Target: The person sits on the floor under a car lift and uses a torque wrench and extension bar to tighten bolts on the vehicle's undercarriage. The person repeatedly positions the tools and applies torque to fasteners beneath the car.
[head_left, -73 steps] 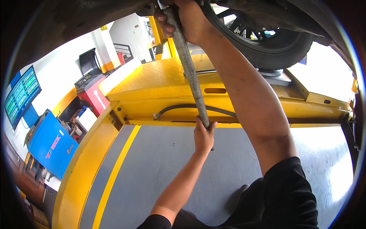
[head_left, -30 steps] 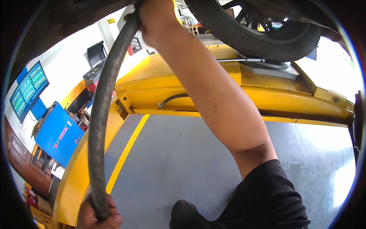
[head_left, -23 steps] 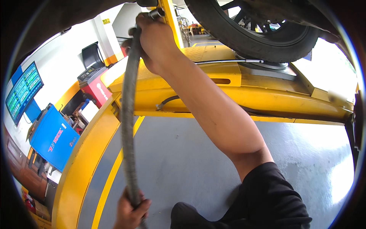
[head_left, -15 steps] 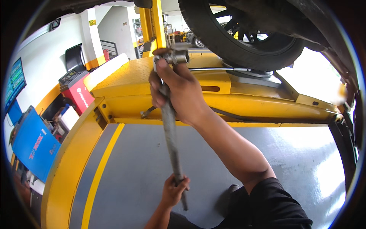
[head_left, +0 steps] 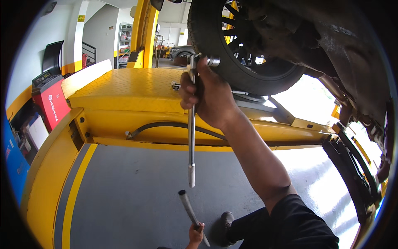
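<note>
My right hand (head_left: pixel 213 95) is closed around the head end of a long steel ratchet wrench (head_left: pixel 191 139). The wrench hangs almost upright, and a chrome socket (head_left: pixel 213 61) points right from its top, in front of the tire (head_left: pixel 265 81). Near the lower edge my left hand (head_left: pixel 196 234) grips a dull grey hollow pipe (head_left: pixel 188 207) low on its length. The pipe leans, with its open upper end just under the wrench's knurled handle end; a small gap parts them.
Ahead lies a yellow lift platform (head_left: pixel 124 89) with a black hose (head_left: pixel 166 124) along its side. A small metal tool (head_left: pixel 175 86) rests on it. The vehicle's dark underside (head_left: pixel 331 45) hangs overhead at right. A red machine (head_left: pixel 49 101) stands left.
The pipe, which covered the wrench's handle, has come off downward with my left hand, baring the chrome handle. My right hand still holds the wrench. The view has shifted.
</note>
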### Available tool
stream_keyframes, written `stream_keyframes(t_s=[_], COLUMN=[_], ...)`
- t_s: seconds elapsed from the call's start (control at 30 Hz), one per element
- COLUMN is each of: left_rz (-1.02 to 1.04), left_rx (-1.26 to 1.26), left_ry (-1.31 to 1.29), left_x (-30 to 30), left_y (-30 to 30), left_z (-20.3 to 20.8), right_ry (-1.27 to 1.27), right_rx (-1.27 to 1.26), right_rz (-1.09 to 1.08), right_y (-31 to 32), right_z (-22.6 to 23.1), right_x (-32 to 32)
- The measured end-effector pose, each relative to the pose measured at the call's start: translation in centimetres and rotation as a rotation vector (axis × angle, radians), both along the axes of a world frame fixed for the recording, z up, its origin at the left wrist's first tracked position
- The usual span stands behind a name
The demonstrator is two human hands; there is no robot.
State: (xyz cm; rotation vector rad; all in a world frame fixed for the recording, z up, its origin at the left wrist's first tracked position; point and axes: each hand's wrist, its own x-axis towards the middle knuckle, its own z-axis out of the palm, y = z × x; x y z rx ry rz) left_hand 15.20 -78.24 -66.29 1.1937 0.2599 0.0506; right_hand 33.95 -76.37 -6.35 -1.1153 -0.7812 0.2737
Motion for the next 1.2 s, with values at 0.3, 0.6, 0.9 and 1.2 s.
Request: stream_keyframes(t_s=[0.3, 0.6, 0.9, 1.2], left_rz=[0.134, -0.120, -0.966, -0.012], left_rx=[0.025, 0.810, 0.696, 0.343], left_ry=[0.453, 0.884, 0.924, -0.899], left_x=[0.3, -1.3, 0.2, 9.1], left_y=[2.6, 2.5, 5.4, 15.2], left_z=[-8.9, -16.3, -15.2, 50.7], right_ry=[-0.250, -0.537, -0.512, -1.003], right_rx=[-0.389, -0.792, -0.971, -0.280], right_rz=[-0.108, -0.427, -0.417, -0.435], right_y=[0.5, -2.0, -3.8, -0.7], right_z=[-1.5, -4.3, -4.0, -6.2], right_x=[-3.2, -5.6, -7.4, -4.0])
